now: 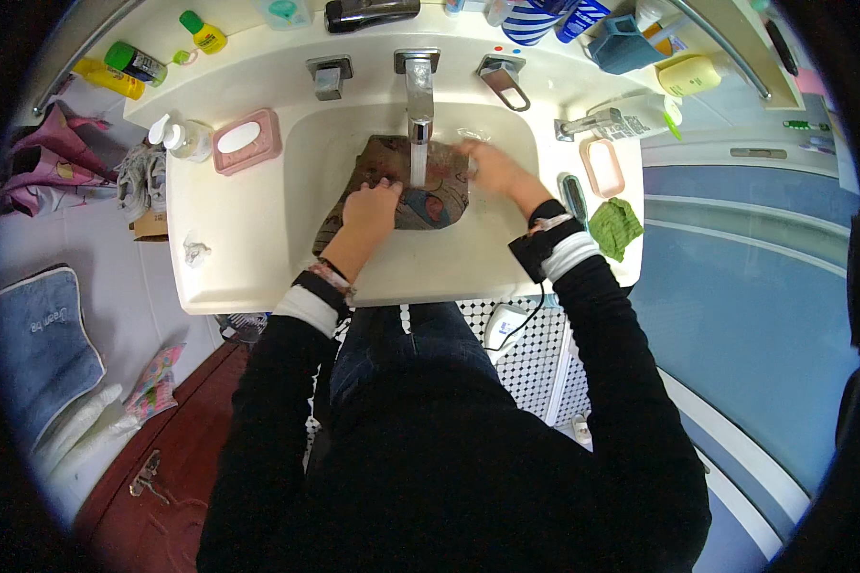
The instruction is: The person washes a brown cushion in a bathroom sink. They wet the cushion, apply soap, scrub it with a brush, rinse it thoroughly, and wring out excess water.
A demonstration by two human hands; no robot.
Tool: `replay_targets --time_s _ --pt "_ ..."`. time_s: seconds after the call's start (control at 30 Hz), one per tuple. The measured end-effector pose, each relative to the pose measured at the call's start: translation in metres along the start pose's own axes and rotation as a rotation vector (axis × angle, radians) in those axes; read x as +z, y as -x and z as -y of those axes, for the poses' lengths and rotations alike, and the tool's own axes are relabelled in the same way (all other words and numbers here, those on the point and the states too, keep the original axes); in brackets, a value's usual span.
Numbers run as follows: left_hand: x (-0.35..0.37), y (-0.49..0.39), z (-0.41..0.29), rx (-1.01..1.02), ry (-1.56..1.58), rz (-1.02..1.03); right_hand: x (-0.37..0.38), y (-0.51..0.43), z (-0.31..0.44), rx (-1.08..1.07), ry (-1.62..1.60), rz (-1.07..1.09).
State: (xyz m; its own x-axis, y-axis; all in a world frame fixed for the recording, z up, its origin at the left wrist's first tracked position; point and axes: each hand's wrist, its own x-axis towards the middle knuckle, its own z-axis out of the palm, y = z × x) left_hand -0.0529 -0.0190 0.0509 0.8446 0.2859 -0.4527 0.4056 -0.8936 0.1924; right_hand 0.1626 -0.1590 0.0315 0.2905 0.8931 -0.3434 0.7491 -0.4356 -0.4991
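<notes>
A wet brown patterned cloth [441, 204] lies in the white washbasin [394, 268], with a blue and red print on its front part. Water runs from the square chrome faucet [421, 100] onto its middle. My left hand [370, 213] is on the left half of the cloth, fingers curled into the fabric. At the cloth's right edge is my right hand [498, 170]; it is slightly blurred, and whether its fingers grip the fabric is unclear.
Left of the basin are a pink soap dish [276, 147] and a pump bottle [192, 141]. On the right lie a brush [573, 197], a green cloth [616, 228] and another soap dish [616, 183]. Chrome handles [327, 77] flank the faucet. Bottles line the back ledge.
</notes>
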Motion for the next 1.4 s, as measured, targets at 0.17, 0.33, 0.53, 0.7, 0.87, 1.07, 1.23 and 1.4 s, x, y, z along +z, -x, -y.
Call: replay_targets --time_s 0.17,0.33,0.53,0.7,0.87,1.07,1.23,1.4 --pt "-0.040 0.025 0.024 0.017 0.043 -0.201 -0.049 0.004 -0.015 0.106 -0.002 -0.465" --pt "-0.088 0.051 0.035 -0.052 -0.001 -0.305 -0.071 -0.007 -0.016 0.161 -0.098 -0.566" --pt "-0.134 0.088 0.036 -0.062 -0.055 -0.424 -0.083 -0.023 -0.027 0.225 0.019 -0.465" --pt "-0.156 0.107 0.036 -0.009 -0.088 -0.499 -0.071 -0.028 -0.031 0.140 0.091 -0.326" --pt "-0.169 0.121 0.037 0.131 -0.077 -0.604 0.012 -0.002 0.016 -0.200 -0.176 -0.193" --pt "-0.175 0.131 0.056 0.270 0.072 -0.692 0.048 0.003 0.065 -0.276 -0.347 -0.333" --pt "-0.166 0.133 0.084 0.324 0.235 -0.628 0.014 0.028 0.065 -0.076 -0.554 -0.315" --pt "-0.128 0.131 0.100 0.320 0.368 -0.510 -0.029 0.056 0.064 -0.180 -0.176 -0.430"
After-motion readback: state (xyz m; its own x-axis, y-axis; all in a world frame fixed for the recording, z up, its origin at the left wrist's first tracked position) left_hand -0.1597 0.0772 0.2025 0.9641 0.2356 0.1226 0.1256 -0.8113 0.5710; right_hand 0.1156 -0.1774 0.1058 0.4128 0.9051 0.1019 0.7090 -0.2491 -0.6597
